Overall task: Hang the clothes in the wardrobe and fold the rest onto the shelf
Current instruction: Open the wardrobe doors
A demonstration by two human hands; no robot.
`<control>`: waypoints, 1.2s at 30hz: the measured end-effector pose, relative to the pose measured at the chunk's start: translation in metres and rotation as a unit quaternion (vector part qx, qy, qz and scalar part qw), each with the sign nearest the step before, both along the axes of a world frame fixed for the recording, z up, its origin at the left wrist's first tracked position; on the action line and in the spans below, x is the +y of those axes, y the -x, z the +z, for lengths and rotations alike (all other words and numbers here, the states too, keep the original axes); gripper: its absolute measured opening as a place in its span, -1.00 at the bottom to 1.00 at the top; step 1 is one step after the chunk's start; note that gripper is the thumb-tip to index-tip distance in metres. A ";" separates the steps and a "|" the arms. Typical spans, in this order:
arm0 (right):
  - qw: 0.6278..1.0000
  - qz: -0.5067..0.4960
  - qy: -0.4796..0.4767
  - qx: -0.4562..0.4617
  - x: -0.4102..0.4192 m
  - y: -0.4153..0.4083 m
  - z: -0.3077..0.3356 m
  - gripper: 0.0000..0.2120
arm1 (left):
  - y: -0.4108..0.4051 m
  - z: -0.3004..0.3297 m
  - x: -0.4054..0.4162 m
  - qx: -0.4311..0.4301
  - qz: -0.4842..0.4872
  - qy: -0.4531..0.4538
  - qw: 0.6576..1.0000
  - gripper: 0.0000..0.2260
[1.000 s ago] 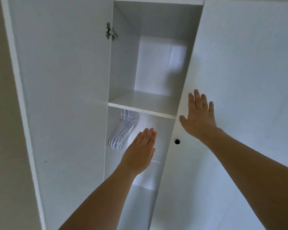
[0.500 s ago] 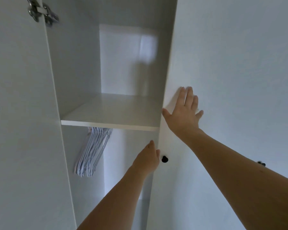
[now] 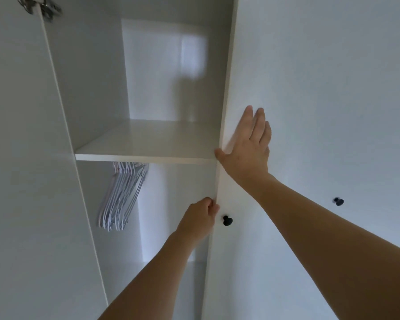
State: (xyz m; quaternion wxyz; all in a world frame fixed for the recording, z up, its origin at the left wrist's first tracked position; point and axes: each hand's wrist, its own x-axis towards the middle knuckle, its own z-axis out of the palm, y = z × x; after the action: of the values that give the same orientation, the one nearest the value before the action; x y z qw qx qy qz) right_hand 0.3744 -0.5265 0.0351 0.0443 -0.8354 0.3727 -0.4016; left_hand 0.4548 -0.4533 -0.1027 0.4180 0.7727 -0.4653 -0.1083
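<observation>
The left hand [image 3: 200,219] is curling its fingers round the free edge of the right-hand wardrobe door [image 3: 310,88], gripping it just beside the black door knob [image 3: 227,220], which sits right of the knuckles and is going unused. Above and slightly right of it, the right hand [image 3: 247,146] is lying flat on the door's face, fingers straight and together, thumb hooking over the same edge, pressing rather than gripping. A second black knob [image 3: 338,201] is showing well to the right of that forearm.

Beyond the left hand, inside the wardrobe, a bunch of pale wire hangers [image 3: 123,195] is hanging packed together up and to its left, just under the shelf [image 3: 148,144]. The shelf is running level with the right thumb, and nothing is lying on it. No clothes are showing anywhere, so neither hanging nor folding looks begun.

The door looks like a stiff, smooth panel, swinging on hinges; taking it by the edge or the knob should move it easily. The hangers look light and thin, likely to tangle, so lifting one by its hook seems the tidy way. A metal hinge [image 3: 39,6] is glinting far up left on the other door [image 3: 21,158].
</observation>
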 end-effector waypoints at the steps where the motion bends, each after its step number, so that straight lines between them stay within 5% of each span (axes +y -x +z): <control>1: 1.000 0.015 -0.007 -0.007 0.007 0.014 0.000 0.04 | 0.013 0.000 0.009 -0.002 0.002 0.002 1.000 -0.73; 18: 0.996 0.054 -0.058 -0.043 0.064 0.272 0.012 -0.21 | 0.258 -0.002 0.050 -0.147 -0.095 0.018 0.985 -0.70; 27: 0.997 0.010 -0.037 -0.073 0.033 0.375 0.004 -0.35 | 0.333 0.010 -0.017 -0.117 -0.134 0.000 0.984 0.00; 36: 0.996 -0.046 0.002 -0.071 -0.013 0.424 -0.006 -0.37 | 0.383 0.000 -0.079 -0.101 -0.198 0.034 0.974 0.04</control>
State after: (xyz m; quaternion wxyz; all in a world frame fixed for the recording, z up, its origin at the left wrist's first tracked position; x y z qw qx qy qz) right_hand -0.0494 -0.5396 0.0292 0.0504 -0.7868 0.4055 -0.4625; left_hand 0.0719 -0.5324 -0.1025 0.3655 0.6575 -0.6521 -0.0941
